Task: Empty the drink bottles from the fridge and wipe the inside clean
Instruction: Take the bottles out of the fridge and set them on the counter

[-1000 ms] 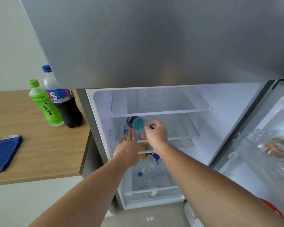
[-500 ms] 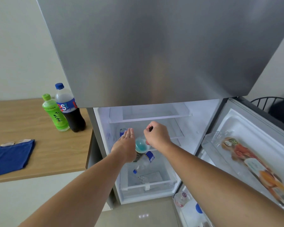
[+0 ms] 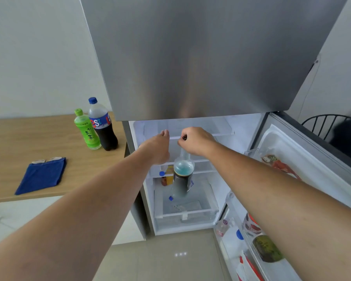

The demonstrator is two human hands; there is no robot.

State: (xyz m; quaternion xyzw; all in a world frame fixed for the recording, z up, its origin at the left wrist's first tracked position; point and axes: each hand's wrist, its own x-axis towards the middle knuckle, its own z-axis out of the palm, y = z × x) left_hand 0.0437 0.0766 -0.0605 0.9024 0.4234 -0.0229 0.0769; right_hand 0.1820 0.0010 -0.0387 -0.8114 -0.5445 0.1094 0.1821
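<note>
My right hand grips the black cap of a blue-drink bottle, which hangs upright in front of the open fridge compartment. My left hand hovers flat beside the bottle's neck, fingers together and holding nothing. Behind the bottle, on a lower shelf, stands a yellow bottle with a blue cap. Another clear bottle lies in the bottom drawer. A green tea bottle and a dark cola bottle stand on the wooden counter.
A folded blue cloth lies on the counter near its front edge. The fridge door stands open to the right, its racks holding packaged food and small bottles. The closed steel freezer door looms above. A black chair sits behind the door.
My right hand has pulled the blue-drink bottle out from the shelf and lifted it by the cap. The camera has backed away and tilted, showing more of the door and counter.
</note>
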